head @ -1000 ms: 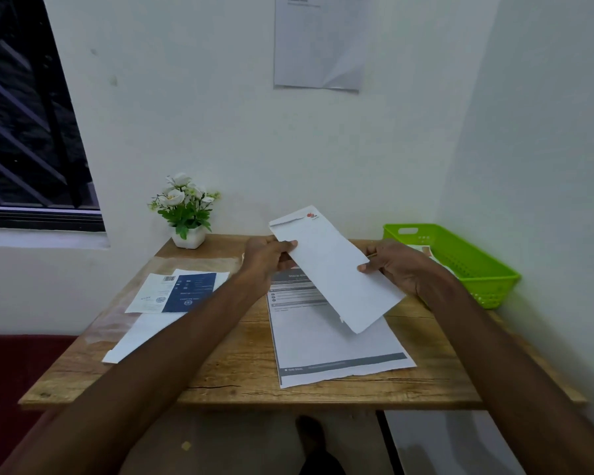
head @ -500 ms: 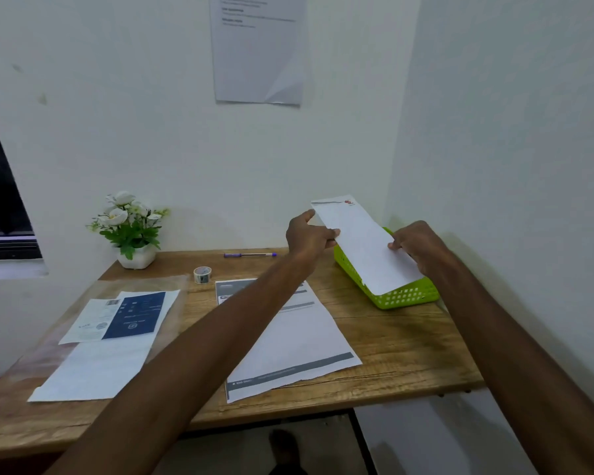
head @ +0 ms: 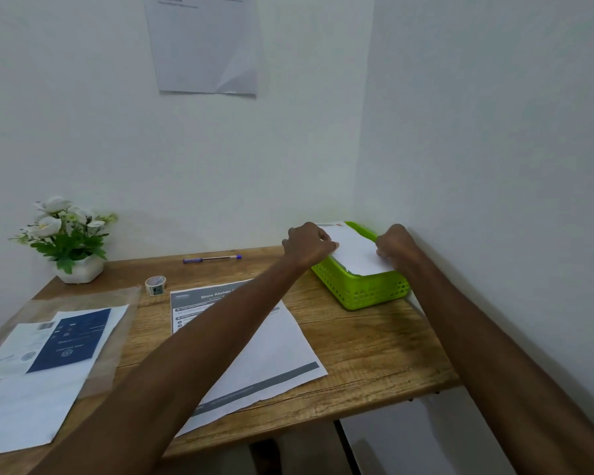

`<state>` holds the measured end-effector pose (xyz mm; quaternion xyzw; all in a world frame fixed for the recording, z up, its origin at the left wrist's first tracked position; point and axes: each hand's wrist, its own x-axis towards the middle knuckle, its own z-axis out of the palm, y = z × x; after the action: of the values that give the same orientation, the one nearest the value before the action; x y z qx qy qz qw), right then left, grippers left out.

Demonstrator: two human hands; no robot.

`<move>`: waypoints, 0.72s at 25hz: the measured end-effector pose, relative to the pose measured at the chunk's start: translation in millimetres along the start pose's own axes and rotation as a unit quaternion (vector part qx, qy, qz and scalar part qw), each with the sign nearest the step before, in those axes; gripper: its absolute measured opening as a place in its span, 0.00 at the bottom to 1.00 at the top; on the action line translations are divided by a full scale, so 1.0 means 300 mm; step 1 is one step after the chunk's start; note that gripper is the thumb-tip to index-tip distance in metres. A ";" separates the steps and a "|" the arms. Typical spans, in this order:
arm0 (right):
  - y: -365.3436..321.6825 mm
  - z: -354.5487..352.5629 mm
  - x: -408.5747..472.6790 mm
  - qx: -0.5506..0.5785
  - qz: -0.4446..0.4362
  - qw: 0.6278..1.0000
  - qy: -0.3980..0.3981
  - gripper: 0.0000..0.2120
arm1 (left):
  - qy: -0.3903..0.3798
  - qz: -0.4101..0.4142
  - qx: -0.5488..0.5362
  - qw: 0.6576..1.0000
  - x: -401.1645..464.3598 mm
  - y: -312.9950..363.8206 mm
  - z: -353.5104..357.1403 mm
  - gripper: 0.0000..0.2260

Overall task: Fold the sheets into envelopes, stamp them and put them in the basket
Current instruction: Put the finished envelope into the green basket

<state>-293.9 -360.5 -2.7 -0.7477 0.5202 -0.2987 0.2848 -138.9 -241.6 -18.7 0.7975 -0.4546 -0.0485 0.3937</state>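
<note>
Quick count across the desk: one green basket at centre right, with one white envelope on top of it. Two hands up there, left hand and right hand, one at each end of the envelope. One printed sheet in the middle. Lower left, one blue-and-white leaflet and one plain white page. One pen, one tape roll, one potted plant. One notice on the wall, top centre.

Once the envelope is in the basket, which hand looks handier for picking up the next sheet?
Probably the left hand: its arm already crosses the printed sheet, while the right hand is beyond the green basket.
</note>
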 end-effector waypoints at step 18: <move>-0.018 0.066 -0.029 -0.305 -0.035 0.951 -0.031 0.16 | -0.265 0.087 0.233 0.932 0.088 0.053 0.020 0.17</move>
<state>-278.2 -348.4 -13.1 -0.8257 0.5506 -0.1123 0.0486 -136.9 -269.7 -4.6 0.7822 -0.6086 -0.1168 0.0649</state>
